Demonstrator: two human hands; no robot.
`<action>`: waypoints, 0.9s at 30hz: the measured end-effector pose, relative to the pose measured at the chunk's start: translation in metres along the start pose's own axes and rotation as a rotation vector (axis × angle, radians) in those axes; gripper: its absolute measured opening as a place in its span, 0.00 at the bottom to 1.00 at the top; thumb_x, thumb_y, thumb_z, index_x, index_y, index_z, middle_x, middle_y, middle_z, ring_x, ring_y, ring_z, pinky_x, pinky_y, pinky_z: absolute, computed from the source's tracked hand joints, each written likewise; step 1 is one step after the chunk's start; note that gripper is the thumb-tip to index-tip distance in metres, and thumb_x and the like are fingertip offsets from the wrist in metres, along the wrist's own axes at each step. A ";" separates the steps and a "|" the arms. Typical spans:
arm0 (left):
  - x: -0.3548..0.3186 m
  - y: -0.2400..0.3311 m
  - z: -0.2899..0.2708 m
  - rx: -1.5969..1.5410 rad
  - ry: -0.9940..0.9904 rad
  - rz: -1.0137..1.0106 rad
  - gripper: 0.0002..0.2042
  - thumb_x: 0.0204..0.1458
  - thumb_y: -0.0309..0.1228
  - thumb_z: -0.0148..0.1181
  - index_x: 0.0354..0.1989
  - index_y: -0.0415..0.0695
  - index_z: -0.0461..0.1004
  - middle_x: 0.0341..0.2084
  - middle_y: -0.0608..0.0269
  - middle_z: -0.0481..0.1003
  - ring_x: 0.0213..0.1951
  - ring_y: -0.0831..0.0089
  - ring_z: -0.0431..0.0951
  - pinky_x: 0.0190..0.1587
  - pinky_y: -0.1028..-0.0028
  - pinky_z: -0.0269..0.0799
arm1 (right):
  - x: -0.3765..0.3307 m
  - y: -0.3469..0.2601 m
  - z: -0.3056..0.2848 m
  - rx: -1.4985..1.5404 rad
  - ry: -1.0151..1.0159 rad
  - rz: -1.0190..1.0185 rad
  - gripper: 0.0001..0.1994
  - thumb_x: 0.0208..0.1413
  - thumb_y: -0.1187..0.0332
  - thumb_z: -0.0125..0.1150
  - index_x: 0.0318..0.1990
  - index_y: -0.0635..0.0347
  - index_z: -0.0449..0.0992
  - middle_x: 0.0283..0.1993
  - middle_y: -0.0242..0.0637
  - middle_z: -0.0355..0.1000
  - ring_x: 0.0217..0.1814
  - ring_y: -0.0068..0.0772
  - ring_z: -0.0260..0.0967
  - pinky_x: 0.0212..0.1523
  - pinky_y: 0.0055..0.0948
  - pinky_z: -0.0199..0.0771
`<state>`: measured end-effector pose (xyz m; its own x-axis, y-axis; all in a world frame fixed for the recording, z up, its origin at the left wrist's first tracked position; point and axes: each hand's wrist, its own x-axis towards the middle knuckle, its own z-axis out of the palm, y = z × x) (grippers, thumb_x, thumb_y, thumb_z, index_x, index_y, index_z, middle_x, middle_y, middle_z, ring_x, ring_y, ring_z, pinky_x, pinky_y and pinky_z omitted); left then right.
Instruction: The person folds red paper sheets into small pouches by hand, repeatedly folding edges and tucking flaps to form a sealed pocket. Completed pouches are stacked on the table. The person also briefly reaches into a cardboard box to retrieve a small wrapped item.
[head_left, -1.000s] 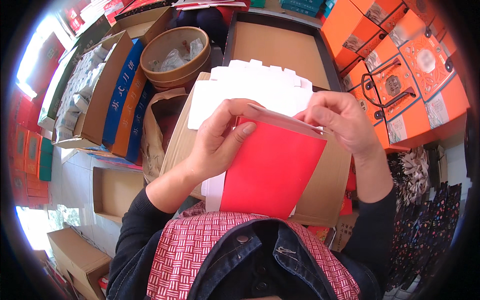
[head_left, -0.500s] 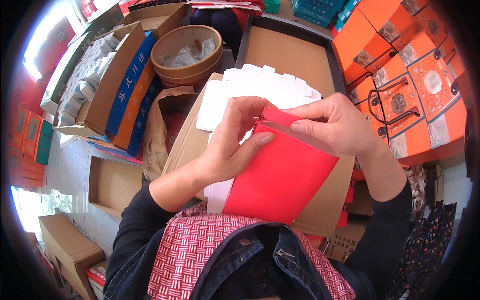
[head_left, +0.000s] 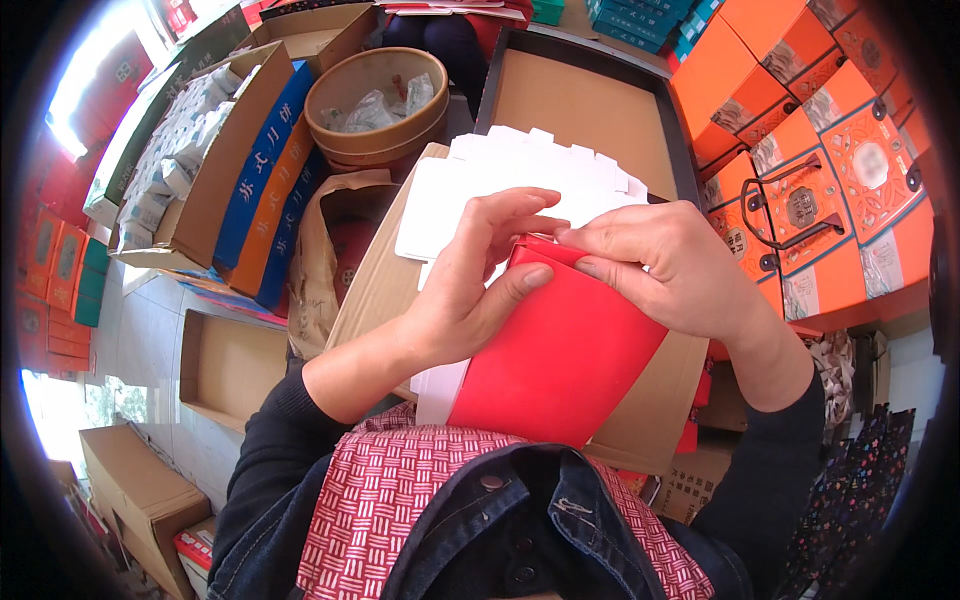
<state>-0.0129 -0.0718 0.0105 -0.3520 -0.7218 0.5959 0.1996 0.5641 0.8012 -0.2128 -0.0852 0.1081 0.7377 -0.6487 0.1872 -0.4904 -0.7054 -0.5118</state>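
Note:
A red paper box (head_left: 560, 350) leans in front of me, its lower end close to my apron. My left hand (head_left: 465, 280) holds its upper left edge, the thumb lying on the red front and the fingers curved round behind. At the top end, my right hand (head_left: 665, 265) pinches the box's flap between thumb and fingers. The flap lies folded down across the opening, mostly under the right fingers. Behind both hands is a stack of flat white cardboard blanks (head_left: 430, 215), lying on a brown cardboard sheet (head_left: 650, 410).
A round tub (head_left: 375, 140) with clear wrappers stands beyond, beside a carton (head_left: 190, 225) of small wrapped pieces. A black-rimmed tray (head_left: 590, 95) lies farther back. Orange gift boxes (head_left: 800, 210) are stacked at right. Another person (head_left: 450, 45) sits at the far side.
The top flap, raised before, is now folded down over the box's opening. My right hand has moved slightly down and its fingers have closed on the edge; the left hand keeps its hold.

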 end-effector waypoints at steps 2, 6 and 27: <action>0.001 -0.001 -0.002 0.156 -0.052 0.080 0.12 0.58 0.22 0.48 0.50 0.38 0.63 0.52 0.49 0.64 0.51 0.65 0.70 0.54 0.70 0.65 | 0.000 0.004 -0.001 0.040 -0.034 -0.032 0.11 0.56 0.70 0.57 0.42 0.68 0.78 0.34 0.47 0.76 0.34 0.36 0.75 0.38 0.29 0.73; 0.000 -0.004 -0.001 0.131 0.051 0.026 0.07 0.52 0.17 0.55 0.39 0.36 0.70 0.42 0.55 0.72 0.42 0.70 0.72 0.44 0.76 0.67 | -0.020 0.018 -0.003 0.462 0.139 0.239 0.14 0.62 0.64 0.53 0.43 0.68 0.78 0.36 0.40 0.77 0.40 0.26 0.73 0.42 0.27 0.72; 0.001 -0.001 0.000 -0.196 0.021 -0.117 0.12 0.54 0.30 0.61 0.43 0.39 0.67 0.46 0.55 0.69 0.47 0.71 0.70 0.50 0.74 0.66 | -0.072 -0.011 0.071 0.261 0.755 0.159 0.12 0.63 0.72 0.46 0.45 0.71 0.74 0.47 0.48 0.74 0.49 0.35 0.73 0.49 0.27 0.70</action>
<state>-0.0138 -0.0729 0.0102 -0.3645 -0.7869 0.4979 0.3333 0.3890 0.8588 -0.2277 -0.0103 0.0409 0.1111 -0.8189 0.5630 -0.3705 -0.5598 -0.7412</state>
